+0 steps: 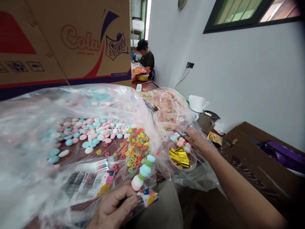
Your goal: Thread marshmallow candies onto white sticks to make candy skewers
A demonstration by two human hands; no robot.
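My left hand (116,203), closed at the bottom of the view, pinches a candy skewer (145,171) by its lower end. Pale blue, white and pink rounded sweets alternate with green rings on it. A colourful printed wrapper piece (149,196) shows beside the fingertips. My right hand (194,138) reaches out beside more stacked candy skewers (181,142), which lie at a tub of gold twist ties (179,157); its fingers are blurred and partly hidden. Between the hands, small coloured ring sweets (137,148) lie heaped beside loose pastel sweets (95,132) on clear plastic.
A large cardboard box (71,41) stands behind the plastic bag (114,95). Farther back are a bag of printed packets (166,105), a lidded mug (209,119) and white paper strips (197,103). Another person (146,58) sits in the distance. An open carton (257,171) is at right.
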